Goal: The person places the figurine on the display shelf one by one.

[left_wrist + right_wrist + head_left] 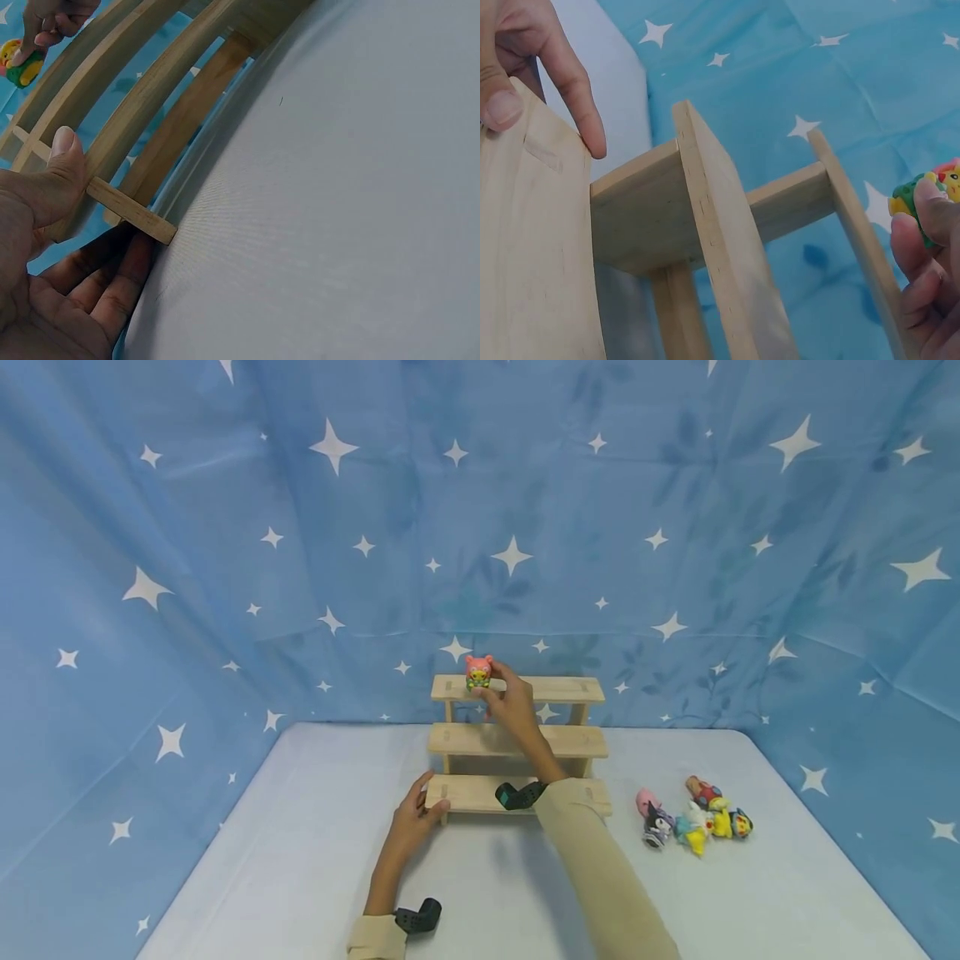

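Note:
A small figurine [478, 672] with a pink hood and a yellow face is pinched between the thumb and fingers of my right hand [513, 700]. It stands upright at the left end of the top step of a three-tier wooden display stand [517, 741]; whether its base touches the board I cannot tell. My left hand [411, 818] grips the left end of the lowest step, its thumb [66, 154] over the board and its fingers [120, 296] by the leg below. In the right wrist view the figurine [907, 196] shows green and yellow parts.
Several figurines lie in a group on the white table [322, 827] right of the stand, among them a black-and-white one [657, 827] and a red-and-brown one [703, 792]. A blue star-patterned curtain [420, 510] hangs behind and along both sides.

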A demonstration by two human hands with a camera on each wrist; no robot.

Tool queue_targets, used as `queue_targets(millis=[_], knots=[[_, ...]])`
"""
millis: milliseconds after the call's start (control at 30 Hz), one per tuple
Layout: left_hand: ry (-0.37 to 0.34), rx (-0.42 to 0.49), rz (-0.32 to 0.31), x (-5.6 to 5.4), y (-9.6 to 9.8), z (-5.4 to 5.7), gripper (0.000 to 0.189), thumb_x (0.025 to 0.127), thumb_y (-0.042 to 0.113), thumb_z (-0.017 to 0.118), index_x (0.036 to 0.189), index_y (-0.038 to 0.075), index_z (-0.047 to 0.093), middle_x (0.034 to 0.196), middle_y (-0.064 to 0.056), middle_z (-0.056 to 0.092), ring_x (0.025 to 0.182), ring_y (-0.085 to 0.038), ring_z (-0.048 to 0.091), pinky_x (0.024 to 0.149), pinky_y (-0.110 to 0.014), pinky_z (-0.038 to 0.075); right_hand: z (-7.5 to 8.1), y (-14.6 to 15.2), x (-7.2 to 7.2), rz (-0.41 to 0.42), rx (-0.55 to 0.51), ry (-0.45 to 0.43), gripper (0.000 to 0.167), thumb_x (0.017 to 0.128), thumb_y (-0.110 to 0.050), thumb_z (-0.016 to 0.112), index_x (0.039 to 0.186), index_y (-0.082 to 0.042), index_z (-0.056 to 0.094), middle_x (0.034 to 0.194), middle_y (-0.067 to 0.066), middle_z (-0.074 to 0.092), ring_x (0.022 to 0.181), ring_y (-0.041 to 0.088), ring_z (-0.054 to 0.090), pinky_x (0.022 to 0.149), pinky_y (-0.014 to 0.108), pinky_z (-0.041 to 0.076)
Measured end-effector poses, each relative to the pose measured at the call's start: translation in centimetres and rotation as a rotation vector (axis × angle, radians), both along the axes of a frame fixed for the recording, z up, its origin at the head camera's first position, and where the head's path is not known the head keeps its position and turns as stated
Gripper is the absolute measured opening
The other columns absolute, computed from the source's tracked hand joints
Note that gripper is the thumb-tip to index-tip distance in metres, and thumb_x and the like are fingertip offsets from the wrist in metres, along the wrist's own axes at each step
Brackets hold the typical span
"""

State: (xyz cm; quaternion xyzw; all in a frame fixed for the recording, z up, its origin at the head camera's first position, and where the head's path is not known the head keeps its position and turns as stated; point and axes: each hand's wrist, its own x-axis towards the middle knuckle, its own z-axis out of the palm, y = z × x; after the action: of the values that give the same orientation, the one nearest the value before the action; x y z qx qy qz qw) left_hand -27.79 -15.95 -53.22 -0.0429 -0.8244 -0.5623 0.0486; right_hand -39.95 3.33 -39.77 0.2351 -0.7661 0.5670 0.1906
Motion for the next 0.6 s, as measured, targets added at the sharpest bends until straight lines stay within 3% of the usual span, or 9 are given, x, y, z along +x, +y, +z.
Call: queue_targets(millis=[267, 433, 600], knots=[[-0.003, 0.028, -0.028, 0.0, 0.2, 0.0, 0.071, 0.095, 0.033, 0.065, 0.151, 0.005, 0.032, 0.133, -0.029, 0.057, 0.123, -0.041, 0.058, 0.100, -0.049, 0.049, -0.5, -0.7, -0.7, -0.095, 0.015, -0.062, 0.057, 0.088, -0.015, 0.074, 0.139, -0.006, 0.052, 0.121, 0.018, 0.067, 0.046, 0.036, 0.059, 0.040, 0.025, 0.047], [-0.005, 0.041, -0.025, -0.1, 0.1, 0.1, 0.071, 0.094, 0.033, 0.066, 0.150, 0.006, 0.033, 0.133, -0.028, 0.057, 0.124, -0.041, 0.057, 0.100, -0.048, 0.048, -0.7, -1.1, -0.9, -0.118, 0.017, -0.063, 0.054, 0.087, -0.016, 0.075, 0.137, -0.006, 0.055, 0.119, 0.017, 0.068, 0.044, 0.037, 0.057, 0.038, 0.025, 0.045], [-0.014, 0.043, -0.014, 0.0, -0.1, 0.2, 0.069, 0.094, 0.028, 0.066, 0.151, 0.007, 0.033, 0.134, -0.028, 0.056, 0.125, -0.040, 0.056, 0.101, -0.048, 0.048, -0.8, -1.6, -1.2, -0.129, 0.038, -0.082, 0.052, 0.088, -0.018, 0.074, 0.135, -0.006, 0.056, 0.119, 0.016, 0.069, 0.037, 0.024, 0.053, 0.037, 0.026, 0.044]])
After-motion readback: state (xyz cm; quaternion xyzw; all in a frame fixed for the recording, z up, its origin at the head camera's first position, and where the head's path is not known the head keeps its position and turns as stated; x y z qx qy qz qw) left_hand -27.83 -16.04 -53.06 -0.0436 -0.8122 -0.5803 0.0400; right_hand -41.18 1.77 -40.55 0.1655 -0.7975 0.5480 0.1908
